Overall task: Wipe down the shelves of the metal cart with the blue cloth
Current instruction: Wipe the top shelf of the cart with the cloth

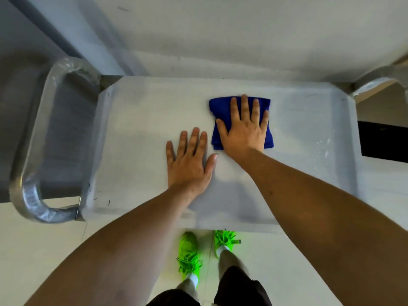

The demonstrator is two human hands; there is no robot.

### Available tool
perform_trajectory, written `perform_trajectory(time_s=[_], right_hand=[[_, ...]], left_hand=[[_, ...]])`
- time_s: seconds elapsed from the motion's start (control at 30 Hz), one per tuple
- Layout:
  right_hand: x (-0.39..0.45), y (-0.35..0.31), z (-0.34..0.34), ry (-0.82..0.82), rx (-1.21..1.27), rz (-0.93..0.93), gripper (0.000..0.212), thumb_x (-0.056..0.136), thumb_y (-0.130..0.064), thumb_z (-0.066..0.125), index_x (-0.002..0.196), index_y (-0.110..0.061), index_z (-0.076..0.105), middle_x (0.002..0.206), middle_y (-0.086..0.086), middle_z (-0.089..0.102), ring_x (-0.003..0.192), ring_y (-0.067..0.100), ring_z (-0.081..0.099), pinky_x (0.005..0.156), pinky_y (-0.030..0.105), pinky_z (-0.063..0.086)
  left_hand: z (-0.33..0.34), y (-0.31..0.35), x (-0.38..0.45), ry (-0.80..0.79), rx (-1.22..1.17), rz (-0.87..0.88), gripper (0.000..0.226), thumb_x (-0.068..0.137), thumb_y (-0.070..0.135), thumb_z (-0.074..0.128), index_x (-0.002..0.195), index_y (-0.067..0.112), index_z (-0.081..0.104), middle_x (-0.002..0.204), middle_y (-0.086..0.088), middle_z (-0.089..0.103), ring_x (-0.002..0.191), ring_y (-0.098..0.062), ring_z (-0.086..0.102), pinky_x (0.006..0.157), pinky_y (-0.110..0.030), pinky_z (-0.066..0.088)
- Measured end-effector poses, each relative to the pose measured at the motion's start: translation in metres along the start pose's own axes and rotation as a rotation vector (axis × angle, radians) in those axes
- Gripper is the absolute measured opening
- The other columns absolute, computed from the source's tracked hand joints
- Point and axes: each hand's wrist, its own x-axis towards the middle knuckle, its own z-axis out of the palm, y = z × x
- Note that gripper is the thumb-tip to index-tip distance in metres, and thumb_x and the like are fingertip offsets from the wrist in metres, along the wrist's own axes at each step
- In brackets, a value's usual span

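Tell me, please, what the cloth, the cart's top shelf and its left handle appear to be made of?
The blue cloth looks like soft folded microfibre or terry, matte. The top shelf seems brushed sheet metal, dull grey with a raised rim. The handle is bent metal tubing, apparently under crinkled clear plastic wrap.

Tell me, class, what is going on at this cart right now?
A person stands at a metal cart and wipes its top shelf. The right hand lies flat, fingers spread, on a folded blue cloth, pressing it onto the shelf right of centre. The left hand rests flat on the bare shelf beside it, touching no cloth. A few pale specks show near the shelf's right edge. The cart's handle is on the left, and green shoes show below.
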Motion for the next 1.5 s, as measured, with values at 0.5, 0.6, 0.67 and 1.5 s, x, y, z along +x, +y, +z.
perform_trajectory(time_s=[0.5, 0.6, 0.67, 1.5], right_hand=[[-0.222, 0.005, 0.009, -0.165, -0.004, 0.176, 0.077, 0.096, -0.067, 0.011, 0.16, -0.026, 0.003, 0.168, 0.001, -0.006, 0.153, 0.027, -0.01, 0.119, 0.049, -0.015], [-0.252, 0.013, 0.009, -0.176, -0.007, 0.206, 0.077, 0.095, -0.069, 0.007, 0.16, -0.027, 0.004, 0.168, -0.002, -0.003, 0.153, 0.026, -0.008, 0.12, 0.048, -0.013], [-0.257, 0.021, 0.006, -0.182, -0.018, 0.204, 0.076, 0.095, -0.069, 0.005, 0.16, -0.029, 0.004, 0.168, -0.003, -0.002, 0.153, 0.025, -0.008, 0.121, 0.049, -0.009], [0.021, 0.103, -0.025, -0.071, -0.012, 0.09, 0.073, 0.097, -0.065, 0.01, 0.159, -0.028, 0.004, 0.168, 0.003, 0.001, 0.153, 0.031, -0.004, 0.12, 0.056, -0.006]], left_hand=[[-0.052, 0.031, -0.012, -0.309, -0.047, -0.134, 0.066, 0.103, 0.039, 0.035, 0.159, 0.027, 0.003, 0.167, 0.001, -0.011, 0.152, -0.031, -0.009, 0.121, -0.052, 0.008], [-0.047, 0.049, -0.034, -0.33, -0.034, -0.068, 0.068, 0.102, 0.04, 0.039, 0.159, 0.026, 0.004, 0.167, -0.004, -0.011, 0.152, -0.034, -0.007, 0.121, -0.053, 0.011], [-0.045, 0.058, -0.044, -0.322, -0.007, -0.005, 0.068, 0.101, 0.039, 0.041, 0.159, 0.026, 0.007, 0.167, -0.003, -0.008, 0.152, -0.034, -0.006, 0.121, -0.052, 0.012], [-0.003, 0.109, 0.005, 0.034, -0.019, 0.042, 0.057, 0.101, 0.052, 0.024, 0.147, 0.026, 0.046, 0.16, -0.002, 0.035, 0.149, -0.026, 0.023, 0.119, -0.054, 0.012]])
